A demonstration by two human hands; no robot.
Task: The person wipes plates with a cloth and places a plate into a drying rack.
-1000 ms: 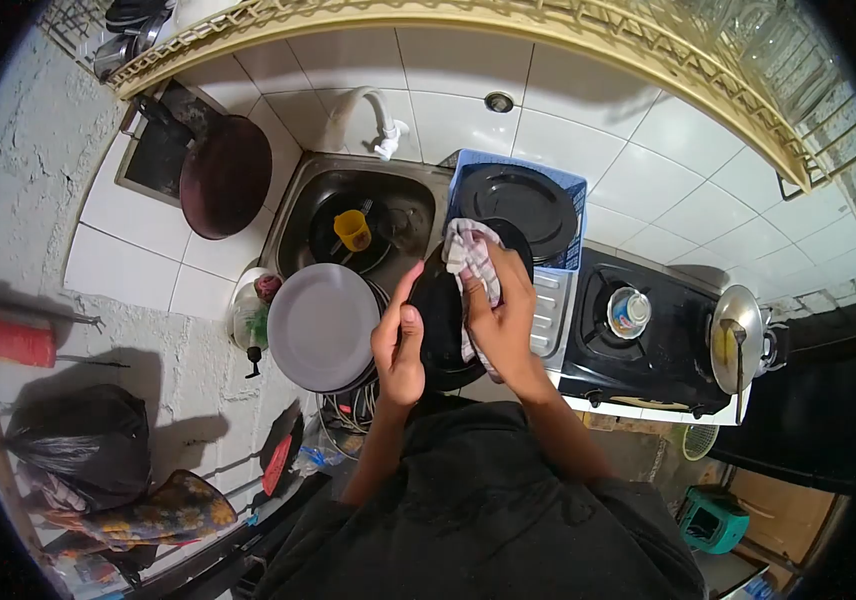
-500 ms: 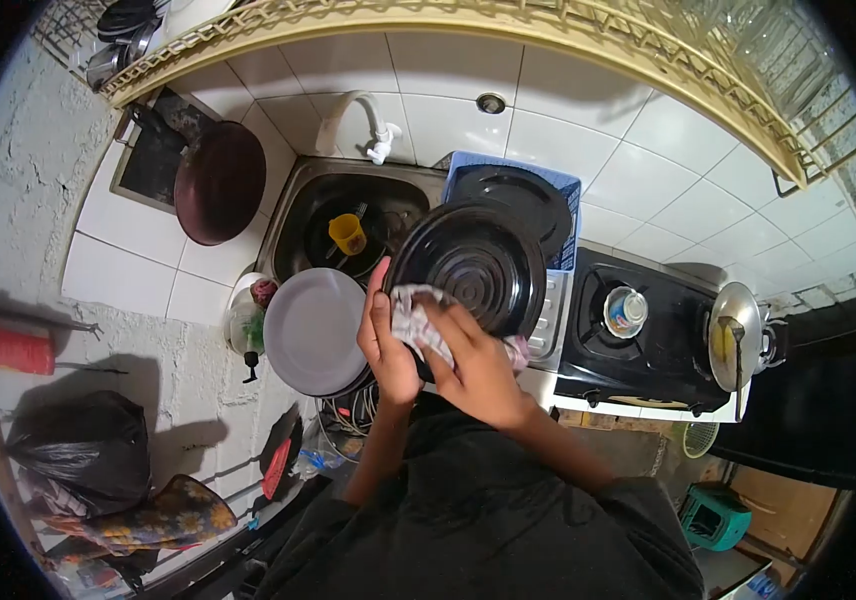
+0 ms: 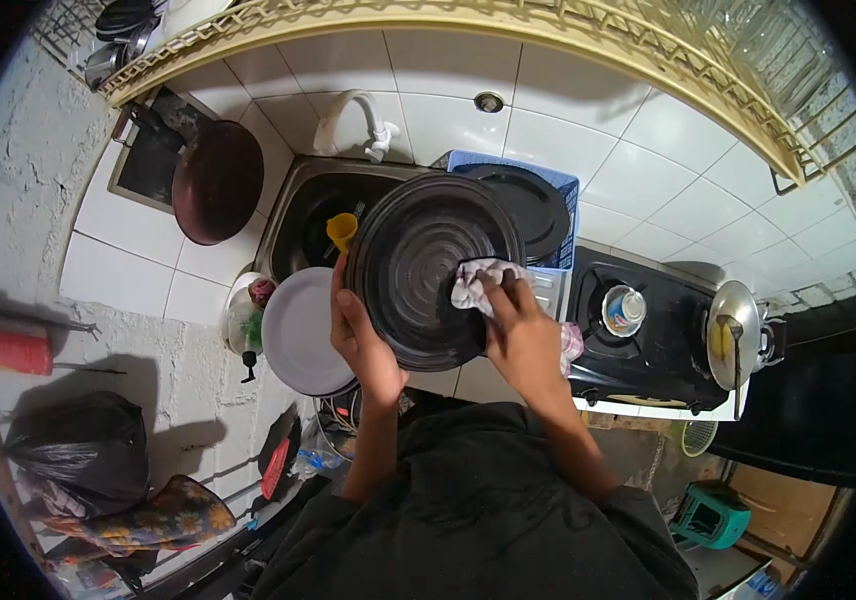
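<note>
A round black plate (image 3: pixel 413 260) with concentric rings is held up in front of me, partly covering the sink. My left hand (image 3: pixel 363 335) grips its left edge, thumb on the face and the other fingers hidden behind. Bunched in my right hand (image 3: pixel 518 325) is a pale patterned cloth (image 3: pixel 478 284), pressed on the plate's right side. Just left of my left hand lies a light grey plate (image 3: pixel 303 330) on top of darker ones. Behind the held plate, more black plates (image 3: pixel 523 205) rest in a blue basket (image 3: pixel 570 190).
A steel sink (image 3: pixel 293 215) with a yellow cup (image 3: pixel 342 231) sits beneath a white tap (image 3: pixel 376 135). On the right stands a black gas stove (image 3: pixel 598 345) with a wok (image 3: pixel 733 335). A dark frying pan (image 3: pixel 218 182) hangs at left. A yellow rack (image 3: pixel 468 22) runs overhead.
The black plate has shifted left and turned its face more towards me. My right hand and the cloth have moved from its lower left side to its right side.
</note>
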